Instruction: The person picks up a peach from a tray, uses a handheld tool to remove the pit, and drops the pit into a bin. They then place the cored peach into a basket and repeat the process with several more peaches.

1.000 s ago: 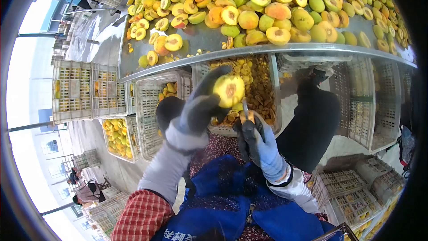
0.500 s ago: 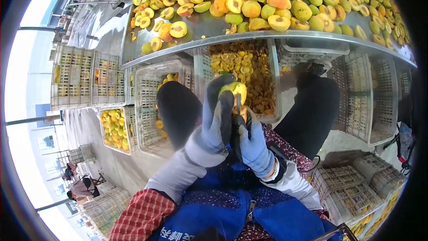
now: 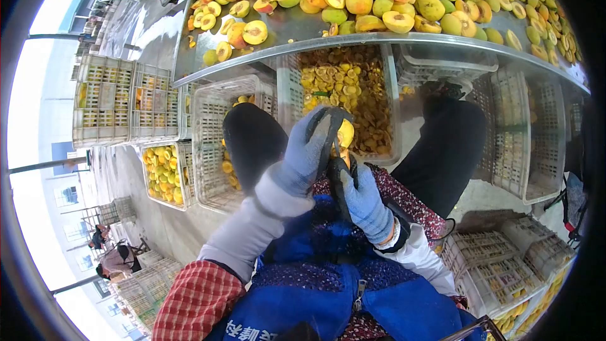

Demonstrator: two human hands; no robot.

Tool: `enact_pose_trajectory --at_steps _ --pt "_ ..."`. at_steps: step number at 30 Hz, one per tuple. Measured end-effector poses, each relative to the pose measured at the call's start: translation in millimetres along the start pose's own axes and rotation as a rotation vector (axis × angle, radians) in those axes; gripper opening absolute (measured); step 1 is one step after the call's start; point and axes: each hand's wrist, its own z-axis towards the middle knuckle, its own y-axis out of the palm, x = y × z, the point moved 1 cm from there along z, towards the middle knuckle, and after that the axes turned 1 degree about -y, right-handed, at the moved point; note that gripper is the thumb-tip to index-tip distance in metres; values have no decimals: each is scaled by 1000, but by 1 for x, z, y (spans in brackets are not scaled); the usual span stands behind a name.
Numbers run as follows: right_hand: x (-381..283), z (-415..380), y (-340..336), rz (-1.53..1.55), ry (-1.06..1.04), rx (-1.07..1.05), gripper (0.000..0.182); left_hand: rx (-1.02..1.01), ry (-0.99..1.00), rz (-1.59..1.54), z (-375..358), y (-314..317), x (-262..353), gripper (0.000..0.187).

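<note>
My left hand (image 3: 312,145), in a grey-blue glove with dark fingers, is closed around a yellow peach half (image 3: 345,131). Just below the fruit is my right hand (image 3: 365,201), gloved alike, its fingers wrapped around a small tool (image 3: 343,154) with an orange-brown part; its working end is hidden by fruit and fingers. Both hands meet above my lap, between my knees. Beyond them stands a crate (image 3: 392,104) holding yellow fruit scraps and brown pieces. The metal table (image 3: 278,36) ahead carries a heap of whole and halved peaches (image 3: 360,1).
A pale crate (image 3: 201,132) with some yellow fruit stands by my left knee. Farther left are a full fruit crate (image 3: 165,173) and stacked crates (image 3: 104,104). More crates stand on the right (image 3: 527,132) and lower right (image 3: 499,271). A person (image 3: 117,260) is at the far left.
My left hand has rolled over the peach half, covering more of it. My right hand has shifted slightly down and right. The view has tilted slightly.
</note>
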Motion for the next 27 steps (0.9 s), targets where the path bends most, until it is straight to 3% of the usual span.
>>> enact_pose_trajectory --at_steps 2,3,5,7,9,11,12,13,14,18,25,27 --pt "4 -3 5 368 317 -12 41 72 100 55 -4 7 1 23" --pt "1 -3 6 369 319 -16 41 77 98 54 -5 9 1 23" --pt "-23 5 -1 933 595 -42 22 80 211 225 -6 11 3 25" --pt "-48 16 -15 1024 709 -124 31 37 220 200 -5 9 5 25" --pt "-52 18 -21 1326 904 -292 36 -9 229 178 -4 6 7 26" --pt "-43 17 -25 1323 886 -415 41 -114 232 205 -2 2 2 26" --pt "-34 15 -20 1639 915 -525 42 -114 234 205 0 1 -1 26" --pt "-27 14 -15 1956 930 -639 44 -111 97 30 1 1 -6 25" --pt "-24 15 -9 2116 749 -742 47 -107 -38 -143 1 1 -11 25" --pt "-24 20 -16 2212 773 -753 49 -2 -65 -96 3 -12 -42 27" --pt "-16 16 -8 2211 789 -728 47 19 -102 -59 -1 -17 -45 28" --pt "-13 14 -7 2151 779 -724 44 128 -380 -509 1 -17 -53 22"
